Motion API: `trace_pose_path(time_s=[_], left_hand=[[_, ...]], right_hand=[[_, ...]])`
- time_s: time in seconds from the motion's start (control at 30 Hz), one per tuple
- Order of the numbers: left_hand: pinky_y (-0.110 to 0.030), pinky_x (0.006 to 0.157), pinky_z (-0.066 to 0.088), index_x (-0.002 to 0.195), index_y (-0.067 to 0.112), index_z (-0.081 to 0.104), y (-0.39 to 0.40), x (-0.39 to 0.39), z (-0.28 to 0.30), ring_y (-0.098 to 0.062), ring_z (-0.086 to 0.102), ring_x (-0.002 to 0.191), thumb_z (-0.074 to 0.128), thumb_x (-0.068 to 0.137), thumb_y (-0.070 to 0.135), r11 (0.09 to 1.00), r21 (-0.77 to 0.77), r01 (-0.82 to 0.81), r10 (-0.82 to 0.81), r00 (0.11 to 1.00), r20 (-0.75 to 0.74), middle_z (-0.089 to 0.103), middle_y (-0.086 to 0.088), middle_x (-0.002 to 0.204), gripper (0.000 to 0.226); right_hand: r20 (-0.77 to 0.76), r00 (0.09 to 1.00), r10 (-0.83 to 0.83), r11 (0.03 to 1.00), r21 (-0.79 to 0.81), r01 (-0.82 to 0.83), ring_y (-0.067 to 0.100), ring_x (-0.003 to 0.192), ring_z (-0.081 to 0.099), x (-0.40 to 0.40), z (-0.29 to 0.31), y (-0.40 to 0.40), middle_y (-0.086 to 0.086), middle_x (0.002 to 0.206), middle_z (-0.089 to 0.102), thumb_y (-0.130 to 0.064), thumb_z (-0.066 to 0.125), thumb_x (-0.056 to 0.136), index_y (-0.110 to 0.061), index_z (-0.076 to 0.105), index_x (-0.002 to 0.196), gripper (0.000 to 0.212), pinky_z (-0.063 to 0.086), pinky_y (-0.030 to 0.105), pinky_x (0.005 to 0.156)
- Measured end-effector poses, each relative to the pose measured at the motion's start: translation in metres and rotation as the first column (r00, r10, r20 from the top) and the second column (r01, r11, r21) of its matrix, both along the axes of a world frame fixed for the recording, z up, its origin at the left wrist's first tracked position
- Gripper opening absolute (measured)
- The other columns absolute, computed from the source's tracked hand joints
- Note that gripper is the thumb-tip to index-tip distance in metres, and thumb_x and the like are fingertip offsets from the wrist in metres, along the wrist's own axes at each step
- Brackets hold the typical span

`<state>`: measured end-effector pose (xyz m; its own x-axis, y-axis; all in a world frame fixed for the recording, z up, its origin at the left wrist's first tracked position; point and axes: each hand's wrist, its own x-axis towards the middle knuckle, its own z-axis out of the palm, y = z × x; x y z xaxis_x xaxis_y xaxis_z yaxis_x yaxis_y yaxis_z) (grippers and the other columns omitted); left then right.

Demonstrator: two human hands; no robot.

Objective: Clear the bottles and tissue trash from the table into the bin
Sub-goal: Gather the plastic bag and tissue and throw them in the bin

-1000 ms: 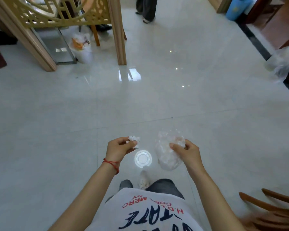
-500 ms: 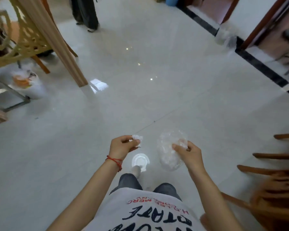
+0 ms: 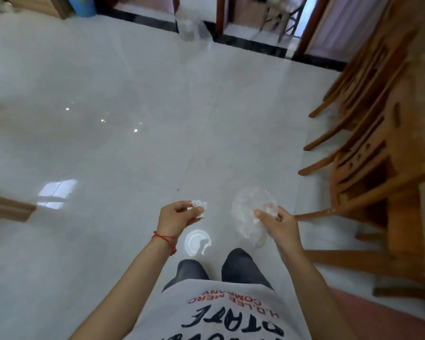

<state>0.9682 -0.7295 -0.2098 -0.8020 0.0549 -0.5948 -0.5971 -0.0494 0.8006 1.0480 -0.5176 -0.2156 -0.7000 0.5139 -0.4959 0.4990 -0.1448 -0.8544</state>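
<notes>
In hand: our left grip (image 3: 182, 217) pinches a tissue wad (image 3: 199, 205); right grip (image 3: 276, 223) holds a crumpled clear bottle (image 3: 249, 217). Neither binned yet; no bin clearly identifiable.

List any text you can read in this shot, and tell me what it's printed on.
"H.D.LEE MERC COMPANY": small red letters on the grey printed T-shirt, seen upside down; the last word is blurry, so that reading is unsure.
"...TATE": large black letters below it, cut off by the frame edge.
Nothing legible on the crumpled white tissue or the clear crinkled plastic.
</notes>
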Motion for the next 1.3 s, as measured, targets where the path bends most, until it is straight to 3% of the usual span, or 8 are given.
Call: trace_pose_path(time_s=[0.23,0.47,0.57,0.77,0.93,1.07,1.2,1.3], left_hand=[[-0.021,0.061,0.059,0.075,0.005,0.068,0.049,-0.062,-0.002,-0.023,0.065,0.075,0.072,0.071,-0.003,0.988,-0.015,0.153,-0.153,0.988,-0.005,0.067,-0.01,0.08,0.009],[-0.019,0.057,0.057,0.069,0.005,0.067,0.122,-0.15,-0.007,-0.017,0.064,0.066,0.071,0.07,-0.007,0.986,-0.011,0.164,-0.164,0.986,-0.022,0.066,-0.01,0.077,0.012],[-0.019,0.058,0.058,0.075,0.0,0.066,0.157,-0.192,-0.005,-0.022,0.063,0.072,0.071,0.07,-0.007,0.99,-0.009,0.137,-0.137,0.991,-0.005,0.065,-0.012,0.083,0.01],[-0.022,0.064,0.059,0.091,-0.01,0.064,0.224,-0.267,0.004,-0.031,0.062,0.086,0.069,0.073,-0.006,0.99,-0.021,0.138,-0.139,0.99,-0.008,0.064,-0.019,0.095,0.02],[-0.019,0.059,0.058,0.083,-0.004,0.066,0.264,-0.332,0.005,-0.027,0.064,0.081,0.068,0.073,-0.007,0.99,0.029,0.14,-0.14,0.99,0.0,0.066,-0.016,0.094,0.011],[-0.018,0.058,0.058,0.088,-0.009,0.065,0.292,-0.403,0.0,-0.028,0.063,0.079,0.069,0.072,-0.007,0.984,0.019,0.176,-0.176,0.984,0.001,0.066,-0.014,0.085,0.016],[-0.02,0.06,0.058,0.088,-0.009,0.065,0.322,-0.485,0.001,-0.029,0.063,0.08,0.069,0.072,-0.007,0.974,0.003,0.225,-0.225,0.974,-0.022,0.066,-0.019,0.095,0.016],[-0.019,0.06,0.058,0.08,-0.004,0.066,0.343,-0.543,0.008,-0.031,0.063,0.083,0.069,0.072,-0.006,0.965,0.002,0.264,-0.263,0.964,-0.047,0.065,-0.019,0.095,0.009]], right_hand=[[-0.012,0.985,-0.173,0.985,0.023,0.173,-0.004,0.055,0.062,-0.026,-0.001,0.039,-0.018,0.058,0.068,-0.018,0.076,0.072,-0.025,0.067,0.066,0.012,0.047,0.008,0.047],[-0.013,0.983,-0.183,0.982,0.053,0.184,0.003,0.058,0.059,-0.112,-0.007,0.104,-0.005,0.068,0.066,-0.021,0.076,0.072,-0.021,0.066,0.071,0.01,0.048,0.011,0.049],[-0.011,0.988,-0.156,0.986,0.055,0.156,0.001,0.057,0.061,-0.155,-0.001,0.141,-0.003,0.07,0.067,-0.02,0.075,0.073,-0.02,0.067,0.075,0.009,0.046,0.009,0.047],[-0.011,0.994,-0.108,0.988,0.114,0.109,0.016,0.068,0.065,-0.231,0.016,0.211,0.009,0.083,0.07,-0.02,0.074,0.074,-0.021,0.064,0.076,0.01,0.049,0.017,0.055],[-0.03,0.991,-0.133,0.987,0.087,0.136,-0.008,0.056,0.061,-0.294,0.018,0.251,-0.013,0.071,0.065,-0.016,0.073,0.075,-0.028,0.063,0.075,0.016,0.046,0.006,0.048],[-0.012,0.986,-0.166,0.982,0.089,0.166,-0.004,0.059,0.061,-0.358,0.011,0.277,-0.013,0.073,0.065,-0.017,0.073,0.075,-0.03,0.061,0.075,0.018,0.047,0.007,0.048],[-0.015,0.977,-0.212,0.972,0.103,0.212,0.0,0.071,0.058,-0.43,0.012,0.302,-0.015,0.078,0.062,-0.019,0.075,0.074,-0.023,0.061,0.088,0.02,0.045,0.01,0.051],[-0.022,0.966,-0.258,0.96,0.107,0.259,0.002,0.069,0.058,-0.479,0.017,0.32,-0.015,0.077,0.062,-0.02,0.075,0.073,-0.026,0.061,0.081,0.018,0.045,0.011,0.052]])
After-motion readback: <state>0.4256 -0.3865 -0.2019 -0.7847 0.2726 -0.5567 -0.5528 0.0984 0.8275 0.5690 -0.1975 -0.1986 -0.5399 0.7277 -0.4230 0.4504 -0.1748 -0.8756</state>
